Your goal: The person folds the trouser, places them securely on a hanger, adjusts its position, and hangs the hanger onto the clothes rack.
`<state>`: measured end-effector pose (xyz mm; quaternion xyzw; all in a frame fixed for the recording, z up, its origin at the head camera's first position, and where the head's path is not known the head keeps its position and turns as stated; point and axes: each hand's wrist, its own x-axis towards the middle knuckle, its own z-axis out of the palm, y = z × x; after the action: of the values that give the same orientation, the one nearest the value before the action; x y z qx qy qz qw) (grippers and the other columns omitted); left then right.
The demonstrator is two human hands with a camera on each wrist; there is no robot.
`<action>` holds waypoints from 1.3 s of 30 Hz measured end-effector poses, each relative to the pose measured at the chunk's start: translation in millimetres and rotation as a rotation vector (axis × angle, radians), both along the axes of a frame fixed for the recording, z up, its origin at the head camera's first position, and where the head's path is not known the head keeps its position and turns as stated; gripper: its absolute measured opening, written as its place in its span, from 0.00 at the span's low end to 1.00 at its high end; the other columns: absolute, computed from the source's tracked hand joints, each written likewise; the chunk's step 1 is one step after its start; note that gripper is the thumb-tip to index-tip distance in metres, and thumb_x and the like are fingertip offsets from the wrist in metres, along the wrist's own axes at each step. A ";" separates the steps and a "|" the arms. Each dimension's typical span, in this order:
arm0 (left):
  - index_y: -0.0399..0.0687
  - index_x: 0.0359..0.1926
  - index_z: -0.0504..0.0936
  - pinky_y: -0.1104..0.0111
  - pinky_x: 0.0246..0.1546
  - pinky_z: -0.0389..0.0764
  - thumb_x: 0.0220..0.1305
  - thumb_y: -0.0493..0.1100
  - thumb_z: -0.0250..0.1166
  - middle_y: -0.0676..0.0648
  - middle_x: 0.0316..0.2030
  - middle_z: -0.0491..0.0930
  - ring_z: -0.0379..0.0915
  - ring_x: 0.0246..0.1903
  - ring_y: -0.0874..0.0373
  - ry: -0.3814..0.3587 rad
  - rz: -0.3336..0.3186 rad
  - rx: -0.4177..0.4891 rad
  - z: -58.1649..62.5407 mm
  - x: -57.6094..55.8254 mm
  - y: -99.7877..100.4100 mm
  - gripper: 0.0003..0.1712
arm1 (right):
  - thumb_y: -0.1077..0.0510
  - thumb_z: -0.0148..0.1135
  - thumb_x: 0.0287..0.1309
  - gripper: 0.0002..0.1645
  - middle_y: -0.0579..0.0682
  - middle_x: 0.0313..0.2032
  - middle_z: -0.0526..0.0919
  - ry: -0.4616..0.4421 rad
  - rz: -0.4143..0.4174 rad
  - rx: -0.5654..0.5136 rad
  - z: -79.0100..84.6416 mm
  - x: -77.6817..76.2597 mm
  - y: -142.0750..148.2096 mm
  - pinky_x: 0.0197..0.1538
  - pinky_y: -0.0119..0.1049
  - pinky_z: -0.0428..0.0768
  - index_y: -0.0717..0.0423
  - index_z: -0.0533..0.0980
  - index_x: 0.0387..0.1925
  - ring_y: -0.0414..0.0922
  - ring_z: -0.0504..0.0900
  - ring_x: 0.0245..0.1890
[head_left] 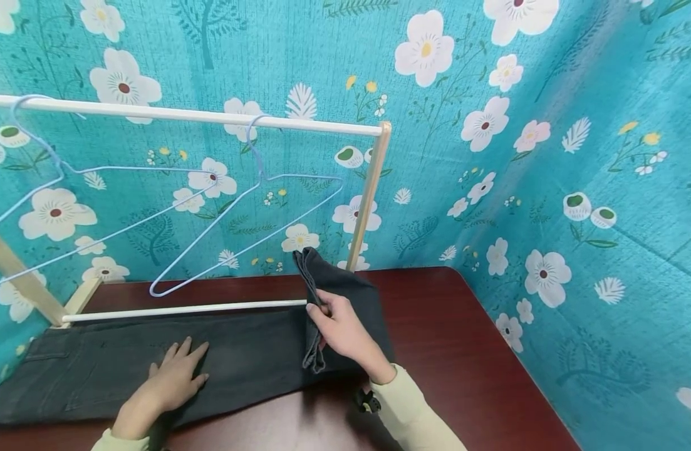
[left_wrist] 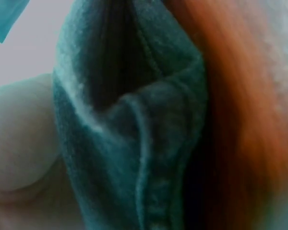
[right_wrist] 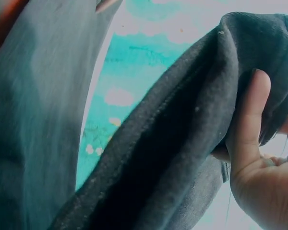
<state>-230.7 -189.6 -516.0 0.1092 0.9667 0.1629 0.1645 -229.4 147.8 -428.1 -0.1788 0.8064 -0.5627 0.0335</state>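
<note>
Head view: dark grey trousers (head_left: 255,351) lie lengthwise along a red-brown table (head_left: 441,357), running from the left edge toward the right post of a rack.
Trousers, left part: seamed cloth lies flat along the table, in front of the rack's lower bar (head_left: 153,312).
Trousers, right part: the leg ends are raised and folded, their hem edges upright; the dark cloth spreads to the right behind the right hand.
Left hand (head_left: 173,373): rests palm down on the trousers, fingers extended and spread, gripping nothing.
Right hand (head_left: 339,326): pinches the raised hems between thumb and fingers.
Rack: a white top rail (head_left: 181,114) meets a wooden right post (head_left: 367,200); a wooden left post (head_left: 20,269) slants at the other side.
Hangers: a left hanger (head_left: 56,164) and a right hanger (head_left: 260,168), both pale blue, hang by their hooks from the top rail.
Sleeves: pale yellow-green on both arms; a small black device (head_left: 368,401) sits at the right wrist.
Backdrop: turquoise floral cloth (head_left: 334,56) covers the area behind and to the right of the table.
Left wrist view: a blurred, seamed fold of the trousers fills the centre.
Right wrist view: one digit lies along the folded trouser cloth.
</note>
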 end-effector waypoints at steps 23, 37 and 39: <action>0.37 0.63 0.78 0.44 0.56 0.79 0.82 0.48 0.49 0.38 0.55 0.83 0.81 0.55 0.42 0.561 0.026 0.617 41.4 2.0 68.8 0.23 | 0.57 0.51 0.76 0.31 0.45 0.20 0.75 -0.012 0.212 -0.017 -2.1 11.4 -56.5 0.23 0.45 0.85 0.49 0.62 0.76 0.40 0.76 0.13; 0.35 0.55 0.81 0.77 0.40 0.82 0.83 0.42 0.40 0.42 0.45 0.87 0.84 0.39 0.59 0.516 0.000 0.807 43.3 12.0 70.9 0.24 | 0.49 0.52 0.77 0.39 0.48 0.36 0.86 -0.086 0.424 0.154 -19.1 8.6 -62.1 0.32 0.31 0.86 0.59 0.52 0.79 0.36 0.85 0.26; 0.36 0.56 0.82 0.82 0.47 0.76 0.83 0.42 0.40 0.43 0.48 0.87 0.84 0.45 0.57 0.545 -0.003 0.771 41.7 12.6 70.9 0.24 | 0.49 0.51 0.78 0.38 0.49 0.44 0.87 -0.083 0.438 0.179 -20.6 8.1 -59.0 0.36 0.30 0.86 0.60 0.52 0.79 0.36 0.87 0.32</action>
<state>-218.1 -118.7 -474.3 0.2024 0.8435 0.4752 -0.1474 -221.3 88.7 -448.7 -0.3225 0.7930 -0.4749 0.2038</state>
